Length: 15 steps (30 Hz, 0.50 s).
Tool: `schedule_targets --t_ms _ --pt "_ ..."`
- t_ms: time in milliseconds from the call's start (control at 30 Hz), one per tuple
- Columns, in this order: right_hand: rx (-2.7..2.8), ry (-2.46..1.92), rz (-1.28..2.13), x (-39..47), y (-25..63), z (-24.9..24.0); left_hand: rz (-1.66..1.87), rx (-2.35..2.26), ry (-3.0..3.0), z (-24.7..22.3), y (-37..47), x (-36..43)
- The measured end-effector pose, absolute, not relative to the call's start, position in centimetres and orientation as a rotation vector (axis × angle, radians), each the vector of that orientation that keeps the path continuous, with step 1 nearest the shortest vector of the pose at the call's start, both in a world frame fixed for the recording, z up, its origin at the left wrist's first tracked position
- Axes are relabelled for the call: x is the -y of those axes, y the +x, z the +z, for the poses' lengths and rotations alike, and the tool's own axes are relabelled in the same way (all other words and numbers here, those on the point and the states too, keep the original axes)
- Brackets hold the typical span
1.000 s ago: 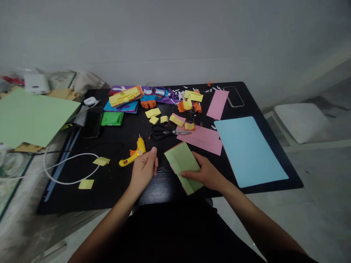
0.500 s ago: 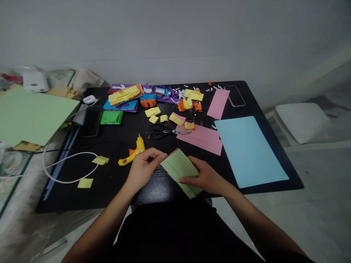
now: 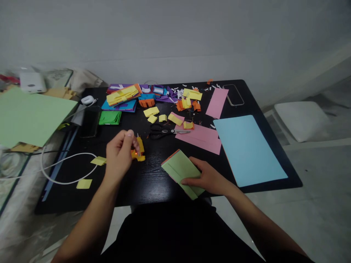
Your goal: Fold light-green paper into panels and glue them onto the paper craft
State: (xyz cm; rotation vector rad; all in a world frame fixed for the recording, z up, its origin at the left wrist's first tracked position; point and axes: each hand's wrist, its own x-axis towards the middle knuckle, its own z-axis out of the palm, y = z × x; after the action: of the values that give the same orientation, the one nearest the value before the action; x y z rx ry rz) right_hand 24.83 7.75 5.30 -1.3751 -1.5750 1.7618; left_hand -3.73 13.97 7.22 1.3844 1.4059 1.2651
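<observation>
My right hand [image 3: 207, 178] holds a folded light-green paper piece [image 3: 179, 166] near the front edge, thumb on top and fingers underneath. An orange edge shows along its upper left side, and a crease line crosses its face. My left hand [image 3: 120, 151] is raised over the table with thumb and fingers pressed together. Whatever they pinch, if anything, is too small to make out. Just beside and partly behind that hand lies a yellow glue gun [image 3: 140, 147], with a small orange light glowing on it. Black-handled scissors [image 3: 160, 131] rest farther back, their blades over pink paper [image 3: 203, 139].
A large light-blue sheet [image 3: 248, 149] lies at the right of the black table. Folded yellow paper [image 3: 123, 95], green paper [image 3: 109, 117] and paper scraps [image 3: 189, 104] spread along the back. A white cable [image 3: 56, 181] loops at the left, near two yellow pieces.
My left hand has left the green paper's corner and moved left and up, now partly covering the glue gun. My right hand keeps the green paper in nearly the same place.
</observation>
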Motion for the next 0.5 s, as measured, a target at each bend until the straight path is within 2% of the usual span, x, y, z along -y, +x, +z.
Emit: schedule_targets --t_ms 100,333,500 --pt "1.589 -1.369 1.787 -7.8 24.8 5.3 1.284 -1.171 1.083 7.7 -2.8 -14.3" --pt "1.655 -1.333 1.807 -7.6 24.3 4.7 0.954 -0.697 0.434 9.8 1.0 -13.4" --pt "1.299 -1.348 1.705 -7.9 26.1 5.0 0.611 -0.784 0.712 9.4 -2.0 -13.7"
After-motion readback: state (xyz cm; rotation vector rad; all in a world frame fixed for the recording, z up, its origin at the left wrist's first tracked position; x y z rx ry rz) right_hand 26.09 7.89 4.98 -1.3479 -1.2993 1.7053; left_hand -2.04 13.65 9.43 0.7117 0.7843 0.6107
